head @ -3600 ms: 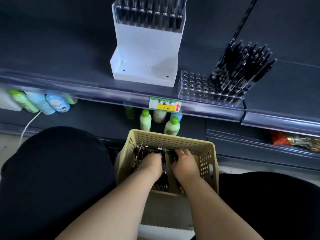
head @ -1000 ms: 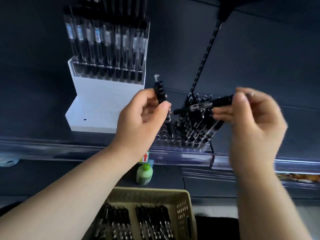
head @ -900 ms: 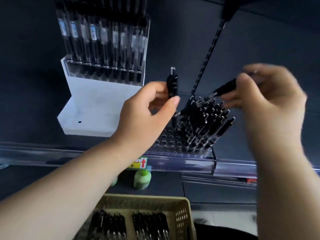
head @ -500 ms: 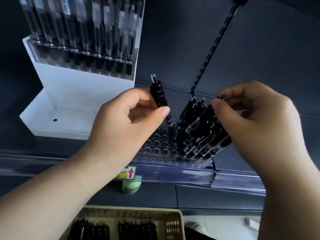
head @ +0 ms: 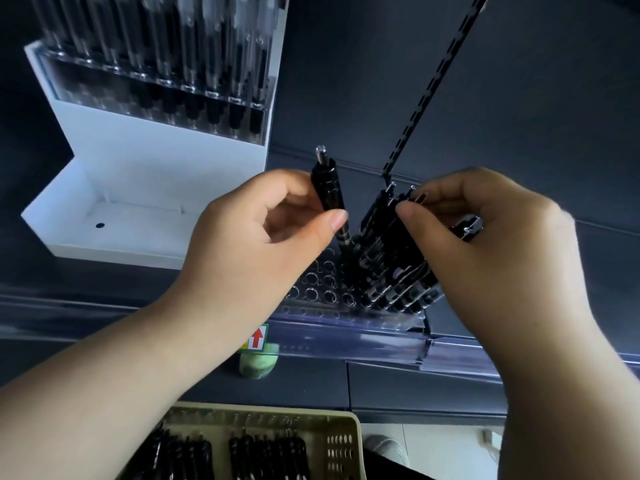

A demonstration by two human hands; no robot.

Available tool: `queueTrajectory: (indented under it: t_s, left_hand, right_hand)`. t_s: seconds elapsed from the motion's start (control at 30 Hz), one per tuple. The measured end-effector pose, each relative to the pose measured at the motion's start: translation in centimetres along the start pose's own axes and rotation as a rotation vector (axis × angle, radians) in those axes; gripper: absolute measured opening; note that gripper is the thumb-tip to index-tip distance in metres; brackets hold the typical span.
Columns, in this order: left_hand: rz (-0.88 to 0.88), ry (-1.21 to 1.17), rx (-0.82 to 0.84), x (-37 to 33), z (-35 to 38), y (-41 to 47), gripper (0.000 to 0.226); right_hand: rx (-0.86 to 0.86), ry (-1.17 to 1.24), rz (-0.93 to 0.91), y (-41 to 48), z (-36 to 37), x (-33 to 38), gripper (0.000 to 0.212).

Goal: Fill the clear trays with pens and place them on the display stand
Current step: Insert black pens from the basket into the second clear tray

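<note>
A: Where's our L hand (head: 249, 244)?
B: Up over the shelf (head: 69, 282). Its fingers (head: 291, 183) and thumb pinch one black pen (head: 328, 190), approx. upright, clicker end up, tip down at the tray (head: 322, 289).
A: Is the tip in a hole?
B: We can't tell. The tip is at the row just left of the pens (head: 388, 271) standing in the tray.
A: And our R hand (head: 491, 258)?
B: Its fingers are curled round the tops of those pens, thumb on the near side. One clip end pokes out past the far fingers. Which pen we grip, we can't tell.
A: The tray itself?
B: Clear, at the shelf's front edge, just behind the rail (head: 346, 337). The R part is packed w/ leaning pens, the L part shows open holes.
A: The stand (head: 156, 188)?
B: White, left of the tray, on the same shelf. A top tray (head: 166, 98) full of pens sits on it.
A: Anything else?
B: A basket (head: 343, 445) sits below us w/ spares (head: 270, 455) in rows. A green bottle (head: 258, 362) is under the shelf, by the arrow tag (head: 257, 337).
</note>
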State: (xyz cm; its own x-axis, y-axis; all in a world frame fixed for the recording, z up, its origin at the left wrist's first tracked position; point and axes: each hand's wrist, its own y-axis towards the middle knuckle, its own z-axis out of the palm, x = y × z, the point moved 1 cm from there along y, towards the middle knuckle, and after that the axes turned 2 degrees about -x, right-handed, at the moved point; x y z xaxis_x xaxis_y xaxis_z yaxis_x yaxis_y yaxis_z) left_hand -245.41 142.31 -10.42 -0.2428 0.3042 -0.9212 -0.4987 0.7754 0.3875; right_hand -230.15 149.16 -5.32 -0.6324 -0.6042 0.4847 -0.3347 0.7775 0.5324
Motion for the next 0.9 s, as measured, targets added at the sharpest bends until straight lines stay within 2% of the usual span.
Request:
queueTrajectory:
  t_s: [0.13,0.4,0.6,0.9]
  left_hand:
    - [-0.002,0.012,-0.023,-0.1,-0.1,0.1,0.012]
    - [0.026,0.032,-0.020,-0.3,0.3,0.1,0.011]
    - [0.183,0.153,0.053,-0.5,0.7,-0.4,0.017]
    - [0.156,0.155,0.057,0.7,2.4,-0.7,0.014]
  right_hand:
    - [0.014,-0.126,-0.075,-0.2,0.6,-0.2,0.004]
    - [-0.036,-0.164,-0.090,0.1,1.6,-0.8,0.012]
    - [-0.083,-0.164,-0.097,0.3,2.2,-1.1,0.017]
    - [-0.174,-0.096,-0.096,0.3,1.3,-1.0,0.031]
